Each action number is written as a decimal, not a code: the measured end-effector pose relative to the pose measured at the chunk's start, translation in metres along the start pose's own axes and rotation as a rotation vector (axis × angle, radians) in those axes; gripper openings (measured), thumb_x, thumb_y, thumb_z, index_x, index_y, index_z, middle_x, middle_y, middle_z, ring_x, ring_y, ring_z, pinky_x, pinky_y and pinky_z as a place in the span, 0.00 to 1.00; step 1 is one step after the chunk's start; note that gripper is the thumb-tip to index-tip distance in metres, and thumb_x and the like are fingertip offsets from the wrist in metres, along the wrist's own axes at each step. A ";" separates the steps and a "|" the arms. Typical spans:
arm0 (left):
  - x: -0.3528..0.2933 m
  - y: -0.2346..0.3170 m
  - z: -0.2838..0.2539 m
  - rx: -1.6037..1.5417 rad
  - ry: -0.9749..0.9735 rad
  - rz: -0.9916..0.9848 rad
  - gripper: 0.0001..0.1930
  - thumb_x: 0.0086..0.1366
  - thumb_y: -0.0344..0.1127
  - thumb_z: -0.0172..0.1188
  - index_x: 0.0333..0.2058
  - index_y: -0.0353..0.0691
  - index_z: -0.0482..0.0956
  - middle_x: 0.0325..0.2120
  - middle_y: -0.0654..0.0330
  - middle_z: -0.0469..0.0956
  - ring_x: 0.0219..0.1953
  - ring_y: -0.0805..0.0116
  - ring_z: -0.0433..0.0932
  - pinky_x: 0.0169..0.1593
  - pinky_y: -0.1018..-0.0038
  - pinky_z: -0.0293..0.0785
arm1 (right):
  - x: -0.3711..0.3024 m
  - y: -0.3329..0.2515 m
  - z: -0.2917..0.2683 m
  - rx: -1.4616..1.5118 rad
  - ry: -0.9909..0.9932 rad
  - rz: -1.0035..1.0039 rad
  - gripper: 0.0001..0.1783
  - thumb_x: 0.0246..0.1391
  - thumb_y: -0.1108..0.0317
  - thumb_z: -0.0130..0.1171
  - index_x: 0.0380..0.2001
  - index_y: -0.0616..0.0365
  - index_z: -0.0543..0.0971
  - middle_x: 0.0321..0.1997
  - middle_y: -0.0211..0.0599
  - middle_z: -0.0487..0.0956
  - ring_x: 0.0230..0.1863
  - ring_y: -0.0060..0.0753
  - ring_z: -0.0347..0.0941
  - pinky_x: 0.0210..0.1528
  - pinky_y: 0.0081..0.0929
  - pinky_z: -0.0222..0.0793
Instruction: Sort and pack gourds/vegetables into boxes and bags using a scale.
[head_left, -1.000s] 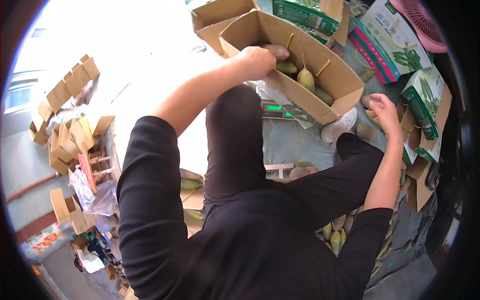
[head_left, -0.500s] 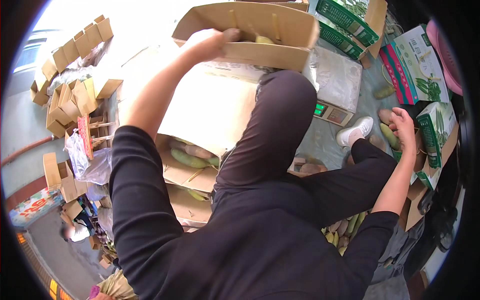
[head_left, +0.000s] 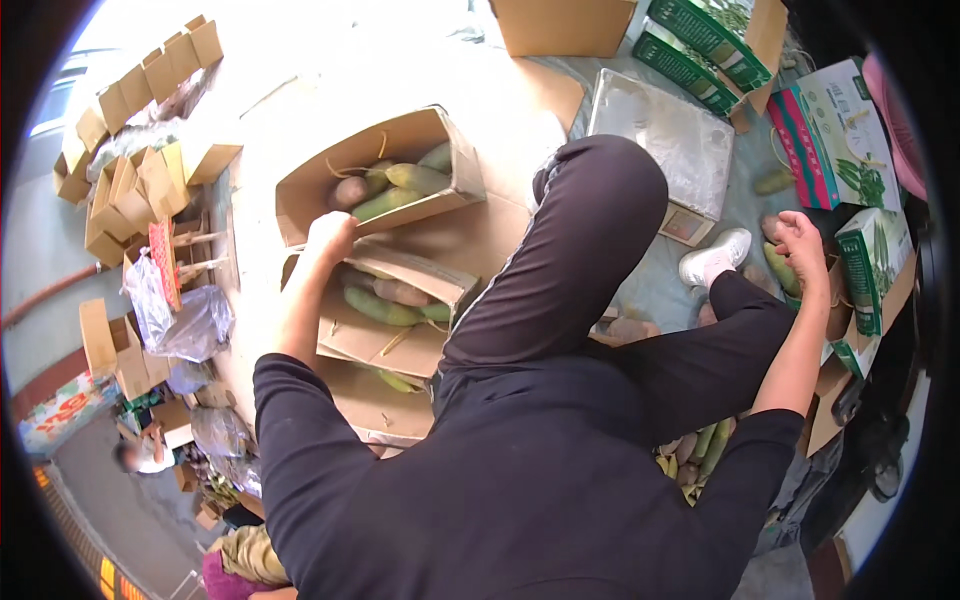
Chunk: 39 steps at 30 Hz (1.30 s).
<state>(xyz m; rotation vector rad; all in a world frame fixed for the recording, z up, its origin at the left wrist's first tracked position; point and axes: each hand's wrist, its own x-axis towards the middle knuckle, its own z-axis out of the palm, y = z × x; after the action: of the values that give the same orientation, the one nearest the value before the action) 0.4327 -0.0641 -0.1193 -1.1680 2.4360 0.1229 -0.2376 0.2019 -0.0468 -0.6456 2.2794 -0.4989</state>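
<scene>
My left hand (head_left: 332,238) is closed on the near left edge of an open cardboard box (head_left: 462,165). Inside that box lie pale green, long vegetables (head_left: 418,179) and a round, pinkish-brown root (head_left: 349,192). Just nearer to me, more of the same produce (head_left: 382,306) shows in another open carton (head_left: 335,335). Off to the right, my right hand (head_left: 800,245) hangs with loosely bent fingers and nothing visible in them. A green vegetable (head_left: 778,268) lies close beside its fingertips.
A flat, silvery scale (head_left: 665,140) stands beyond my raised knee. Green printed cartons (head_left: 872,265) and a pink tub (head_left: 890,120) line the right side. On the left are stacked brown boxes (head_left: 140,195) and plastic bags (head_left: 190,325). Another person (head_left: 150,455) is at lower left.
The box at my left hand has come leftward and nearer, away from beside the scale. My left hand has shifted from its inside to its near left edge. The right hand has barely moved.
</scene>
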 end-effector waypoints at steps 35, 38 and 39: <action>-0.054 0.082 -0.032 -0.217 -0.240 0.074 0.13 0.55 0.29 0.50 0.37 0.41 0.80 0.33 0.48 0.77 0.39 0.52 0.77 0.43 0.66 0.72 | 0.008 0.017 0.029 -0.132 0.076 -0.259 0.18 0.45 0.62 0.60 0.40 0.57 0.75 0.27 0.39 0.78 0.22 0.29 0.74 0.28 0.30 0.70; -0.046 0.086 -0.063 -0.305 -0.240 0.047 0.13 0.52 0.32 0.56 0.37 0.40 0.80 0.28 0.49 0.79 0.34 0.57 0.79 0.39 0.68 0.74 | -0.004 0.013 0.018 -0.139 0.103 -0.215 0.18 0.42 0.61 0.61 0.38 0.55 0.77 0.33 0.41 0.78 0.32 0.37 0.74 0.37 0.33 0.70; -0.039 0.089 -0.076 -0.383 -0.247 0.035 0.13 0.52 0.32 0.57 0.38 0.40 0.80 0.27 0.50 0.80 0.33 0.59 0.80 0.38 0.69 0.74 | -0.006 0.012 0.018 -0.126 0.103 -0.172 0.18 0.39 0.60 0.63 0.36 0.54 0.77 0.38 0.42 0.78 0.42 0.43 0.74 0.44 0.35 0.69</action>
<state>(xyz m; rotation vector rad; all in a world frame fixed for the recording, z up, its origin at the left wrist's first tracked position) 0.3607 0.0017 -0.0438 -1.1809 2.2711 0.7275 -0.2252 0.2117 -0.0619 -0.9035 2.3783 -0.4819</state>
